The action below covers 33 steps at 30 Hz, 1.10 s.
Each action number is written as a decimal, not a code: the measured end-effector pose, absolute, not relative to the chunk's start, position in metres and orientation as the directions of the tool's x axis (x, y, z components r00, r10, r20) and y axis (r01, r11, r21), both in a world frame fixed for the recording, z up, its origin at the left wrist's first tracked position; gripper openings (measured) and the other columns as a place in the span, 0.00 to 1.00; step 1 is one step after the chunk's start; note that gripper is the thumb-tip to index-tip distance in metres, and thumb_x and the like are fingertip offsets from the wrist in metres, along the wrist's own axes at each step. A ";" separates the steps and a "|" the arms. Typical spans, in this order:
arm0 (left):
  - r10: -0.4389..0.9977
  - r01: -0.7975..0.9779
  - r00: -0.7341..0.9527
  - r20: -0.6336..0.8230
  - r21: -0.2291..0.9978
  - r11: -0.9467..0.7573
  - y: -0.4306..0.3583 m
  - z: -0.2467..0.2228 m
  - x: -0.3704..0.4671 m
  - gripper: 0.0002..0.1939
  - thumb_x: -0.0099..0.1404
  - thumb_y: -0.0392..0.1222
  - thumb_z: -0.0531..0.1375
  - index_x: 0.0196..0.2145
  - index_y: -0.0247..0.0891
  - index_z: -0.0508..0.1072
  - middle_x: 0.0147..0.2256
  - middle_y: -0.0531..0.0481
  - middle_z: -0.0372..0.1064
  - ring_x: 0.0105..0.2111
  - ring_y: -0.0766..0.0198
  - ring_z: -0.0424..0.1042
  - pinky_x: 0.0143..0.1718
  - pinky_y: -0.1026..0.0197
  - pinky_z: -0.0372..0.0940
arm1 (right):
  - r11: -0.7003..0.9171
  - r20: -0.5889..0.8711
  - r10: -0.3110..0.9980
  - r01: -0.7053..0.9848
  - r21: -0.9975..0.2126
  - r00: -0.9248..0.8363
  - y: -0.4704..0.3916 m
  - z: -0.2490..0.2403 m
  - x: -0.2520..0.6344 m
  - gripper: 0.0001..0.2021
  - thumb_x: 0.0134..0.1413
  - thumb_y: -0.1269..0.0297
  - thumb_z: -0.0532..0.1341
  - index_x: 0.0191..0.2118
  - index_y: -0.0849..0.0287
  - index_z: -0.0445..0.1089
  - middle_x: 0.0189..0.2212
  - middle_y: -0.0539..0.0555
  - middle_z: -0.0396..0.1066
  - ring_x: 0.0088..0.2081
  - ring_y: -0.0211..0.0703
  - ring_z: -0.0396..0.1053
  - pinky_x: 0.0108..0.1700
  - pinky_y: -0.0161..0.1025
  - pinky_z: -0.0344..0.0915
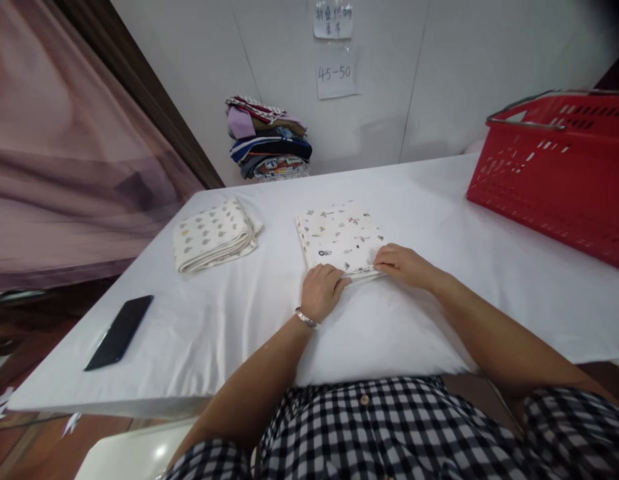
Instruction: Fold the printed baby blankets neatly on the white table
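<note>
A white cloth with small printed figures lies folded into a square in front of me on the table. At its near left corner, my left hand is closed on the edge, thumb toward the fold; a bracelet circles that wrist. My right hand pinches the near right corner between thumb and fingers. Between the two hands the stacked layers of the near edge show. Some fingertips are hidden behind the hands and the cloth.
Left on the white-covered table lies another folded cloth with grey prints, and nearer a black phone-like slab. A red basket stands at the right. Behind the far edge rises a pile of folded fabrics by the wall.
</note>
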State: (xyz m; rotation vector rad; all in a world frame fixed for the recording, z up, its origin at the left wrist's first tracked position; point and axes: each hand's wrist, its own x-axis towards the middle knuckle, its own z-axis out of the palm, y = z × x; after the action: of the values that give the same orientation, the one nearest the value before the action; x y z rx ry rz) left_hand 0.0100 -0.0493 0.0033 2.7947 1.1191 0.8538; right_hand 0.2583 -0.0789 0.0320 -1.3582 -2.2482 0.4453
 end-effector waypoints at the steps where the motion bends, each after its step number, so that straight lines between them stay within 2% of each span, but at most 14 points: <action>1: 0.647 0.638 0.591 0.482 0.211 -0.740 -0.049 0.004 0.010 0.13 0.67 0.48 0.51 0.35 0.39 0.71 0.32 0.48 0.68 0.34 0.61 0.63 0.36 0.57 0.57 | 0.454 0.223 0.890 0.736 -0.502 -0.397 -0.079 0.032 0.258 0.14 0.59 0.58 0.50 0.35 0.53 0.72 0.38 0.54 0.70 0.43 0.47 0.65 0.42 0.43 0.62; 6: 0.660 0.650 0.576 0.483 0.218 -0.728 -0.049 0.005 0.011 0.13 0.68 0.47 0.51 0.34 0.39 0.71 0.32 0.49 0.67 0.34 0.61 0.63 0.36 0.58 0.57 | 0.477 0.225 0.879 0.754 -0.451 -0.422 -0.080 0.033 0.257 0.11 0.55 0.56 0.56 0.38 0.53 0.72 0.39 0.55 0.70 0.43 0.48 0.65 0.42 0.44 0.63; 10: 0.644 0.659 0.583 0.495 0.176 -0.732 -0.049 0.005 0.011 0.13 0.68 0.47 0.50 0.34 0.38 0.70 0.32 0.49 0.68 0.33 0.62 0.63 0.35 0.59 0.56 | 0.532 0.295 0.845 0.755 -0.382 -0.446 -0.079 0.030 0.256 0.12 0.59 0.59 0.53 0.37 0.55 0.71 0.37 0.55 0.71 0.41 0.46 0.65 0.40 0.43 0.63; 15: 0.600 0.673 0.580 0.551 0.091 -0.734 -0.043 0.005 0.010 0.13 0.69 0.46 0.50 0.36 0.39 0.71 0.32 0.49 0.69 0.33 0.63 0.63 0.34 0.59 0.55 | 0.507 0.483 0.807 0.819 -0.269 -0.341 -0.076 0.026 0.251 0.14 0.62 0.60 0.50 0.37 0.57 0.71 0.37 0.57 0.71 0.39 0.46 0.66 0.38 0.42 0.63; 18: 0.565 0.674 0.601 0.565 0.021 -0.738 -0.041 0.006 0.009 0.12 0.68 0.46 0.50 0.35 0.40 0.71 0.32 0.50 0.69 0.32 0.63 0.63 0.33 0.59 0.54 | 0.504 0.461 0.804 0.842 -0.194 -0.375 -0.074 0.024 0.249 0.15 0.62 0.60 0.49 0.36 0.57 0.72 0.36 0.57 0.71 0.38 0.46 0.66 0.39 0.43 0.62; 22: 0.548 0.655 0.667 0.505 -0.047 -0.754 -0.046 0.006 0.009 0.13 0.68 0.46 0.51 0.33 0.40 0.72 0.31 0.50 0.68 0.31 0.63 0.63 0.33 0.58 0.52 | 0.556 0.355 0.809 0.804 -0.208 -0.468 -0.073 0.020 0.252 0.13 0.62 0.60 0.50 0.36 0.57 0.72 0.36 0.56 0.71 0.38 0.45 0.66 0.38 0.41 0.62; 27: 0.545 0.651 0.680 0.490 -0.062 -0.757 -0.051 0.007 0.010 0.13 0.68 0.46 0.51 0.32 0.40 0.72 0.31 0.49 0.68 0.32 0.62 0.63 0.33 0.58 0.52 | 0.566 0.338 0.808 0.795 -0.220 -0.482 -0.075 0.022 0.253 0.13 0.62 0.61 0.50 0.34 0.57 0.71 0.35 0.56 0.70 0.38 0.44 0.65 0.37 0.40 0.62; 33: 0.541 0.662 0.653 0.530 -0.053 -0.748 -0.046 0.008 0.009 0.12 0.68 0.45 0.51 0.34 0.40 0.72 0.31 0.49 0.69 0.33 0.62 0.63 0.33 0.58 0.52 | 0.534 0.447 0.794 0.824 -0.189 -0.412 -0.074 0.024 0.251 0.14 0.62 0.60 0.50 0.37 0.57 0.71 0.37 0.57 0.71 0.39 0.46 0.65 0.40 0.42 0.61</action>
State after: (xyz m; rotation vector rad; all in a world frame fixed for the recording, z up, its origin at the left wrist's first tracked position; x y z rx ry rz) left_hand 0.0088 -0.0460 0.0082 3.0732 1.1384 0.8491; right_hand 0.2513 -0.0744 0.0237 -1.3127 -2.2879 -0.0818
